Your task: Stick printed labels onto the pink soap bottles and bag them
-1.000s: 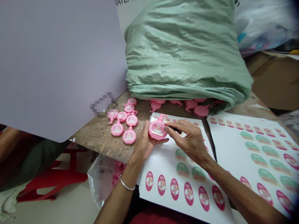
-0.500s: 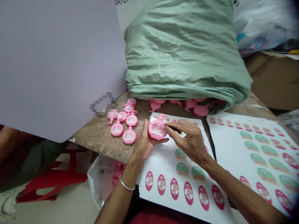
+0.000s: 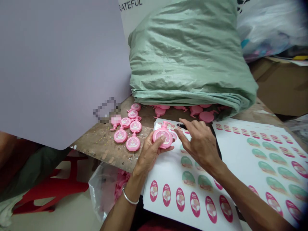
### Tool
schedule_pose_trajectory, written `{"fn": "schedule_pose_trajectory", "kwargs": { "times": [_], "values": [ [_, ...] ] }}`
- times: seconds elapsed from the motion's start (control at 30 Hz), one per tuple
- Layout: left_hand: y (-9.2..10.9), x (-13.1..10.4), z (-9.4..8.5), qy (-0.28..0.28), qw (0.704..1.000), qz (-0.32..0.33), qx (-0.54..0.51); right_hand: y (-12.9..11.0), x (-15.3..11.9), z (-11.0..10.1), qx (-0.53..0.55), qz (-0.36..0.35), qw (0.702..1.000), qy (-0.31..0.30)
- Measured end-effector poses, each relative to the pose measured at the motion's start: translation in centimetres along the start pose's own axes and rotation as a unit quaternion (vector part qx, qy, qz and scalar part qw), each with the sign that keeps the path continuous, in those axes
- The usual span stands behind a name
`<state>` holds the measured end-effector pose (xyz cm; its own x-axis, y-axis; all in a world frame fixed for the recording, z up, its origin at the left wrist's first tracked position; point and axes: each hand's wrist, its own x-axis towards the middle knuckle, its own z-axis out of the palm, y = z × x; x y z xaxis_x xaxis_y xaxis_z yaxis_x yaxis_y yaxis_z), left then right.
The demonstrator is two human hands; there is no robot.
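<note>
My left hand [image 3: 149, 153] holds a pink round bottle [image 3: 169, 138] with a pump top, its thumb pressed over the label on the front. Just right of the bottle is my right hand [image 3: 198, 141], thumb and index finger spread apart. A small dark object [image 3: 181, 125] shows between those fingers and appears held in the hand; its shape is mostly hidden. Beneath both hands lies a white sheet [image 3: 166, 168] of pink and green labels. Several labelled pink bottles [image 3: 133, 142] rest on the table left of my left hand.
A large green sack [image 3: 190, 61] stands behind the hands, with more pink bottles [image 3: 206, 116] at its lower edge. Another label sheet [image 3: 235, 150] lies right. A clear bag [image 3: 98, 189] of pink parts, a red stool [image 3: 69, 186] and a cardboard box [image 3: 281, 83] surround the brown table [image 3: 101, 141].
My left thumb has moved onto the bottle's label. My right hand has drawn off the bottle, up and to the right, its thumb and index finger now spread.
</note>
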<state>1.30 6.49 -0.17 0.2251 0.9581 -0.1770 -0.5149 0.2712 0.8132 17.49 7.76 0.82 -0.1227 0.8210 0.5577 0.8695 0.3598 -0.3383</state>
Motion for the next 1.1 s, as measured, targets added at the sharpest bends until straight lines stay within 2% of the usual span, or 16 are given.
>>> {"fn": "schedule_pose_trajectory", "kwargs": {
  "times": [0.17, 0.27, 0.33, 0.37, 0.43, 0.47, 0.53, 0.6, 0.67, 0.7, 0.73, 0.83, 0.9, 0.93, 1.0, 1.1],
  "values": [
    [-0.2, -1.2, 0.5, -0.025, 0.999, -0.026, 0.035, -0.1, 0.3, 2.2, 0.206, 0.092, 0.972, -0.060],
    [0.4, -1.8, -1.3, 0.006, 0.996, -0.049, 0.073, 2.8, 0.8, 2.3, 0.154, 0.120, 0.978, -0.072],
    [1.4, -1.6, -3.6, 0.088, 0.983, -0.011, 0.161, 6.4, 1.3, 1.4, 0.066, 0.152, 0.981, -0.096],
    [2.1, -1.2, -4.9, 0.151, 0.962, 0.031, 0.227, 8.5, 1.5, 0.8, 0.010, 0.196, 0.974, -0.112],
    [3.7, -0.1, -7.4, 0.279, 0.870, 0.114, 0.391, 12.6, 2.2, -0.1, -0.050, 0.274, 0.955, -0.103],
    [4.4, 0.5, -8.4, 0.310, 0.828, 0.134, 0.448, 14.4, 2.5, -0.4, -0.073, 0.305, 0.945, -0.095],
    [5.5, 1.5, -9.5, 0.346, 0.751, 0.193, 0.529, 16.9, 3.2, -0.2, -0.104, 0.347, 0.928, -0.084],
    [5.9, 1.9, -9.3, 0.361, 0.685, 0.274, 0.570, 18.2, 3.6, 0.7, -0.120, 0.367, 0.919, -0.080],
    [5.6, 1.6, -8.0, 0.341, 0.659, 0.346, 0.575, 18.6, 3.9, 1.7, -0.126, 0.374, 0.916, -0.077],
    [5.1, 1.3, -7.2, 0.313, 0.674, 0.362, 0.563, 18.5, 4.0, 2.0, -0.127, 0.376, 0.915, -0.075],
    [4.5, 1.0, -6.2, 0.277, 0.708, 0.358, 0.542, 18.2, 4.0, 2.2, -0.127, 0.377, 0.915, -0.072],
    [2.1, 0.6, -3.3, 0.174, 0.846, 0.244, 0.441, 15.8, 3.6, 1.7, -0.116, 0.363, 0.922, -0.067],
    [0.5, 0.9, -1.4, 0.122, 0.914, 0.149, 0.356, 12.7, 2.8, 0.7, -0.090, 0.277, 0.955, -0.054],
    [-0.1, 1.2, -0.4, 0.090, 0.943, 0.103, 0.302, 10.8, 2.3, 0.1, -0.066, 0.198, 0.977, -0.043],
    [-1.1, 1.8, 1.1, 0.021, 0.984, 0.023, 0.176, 6.8, 0.9, -0.6, 0.003, 0.052, 0.998, -0.046],
    [-1.8, 2.1, 2.1, -0.023, 0.998, -0.039, 0.052, 3.1, -0.7, -0.5, 0.125, -0.012, 0.984, -0.122]
  ]
}}
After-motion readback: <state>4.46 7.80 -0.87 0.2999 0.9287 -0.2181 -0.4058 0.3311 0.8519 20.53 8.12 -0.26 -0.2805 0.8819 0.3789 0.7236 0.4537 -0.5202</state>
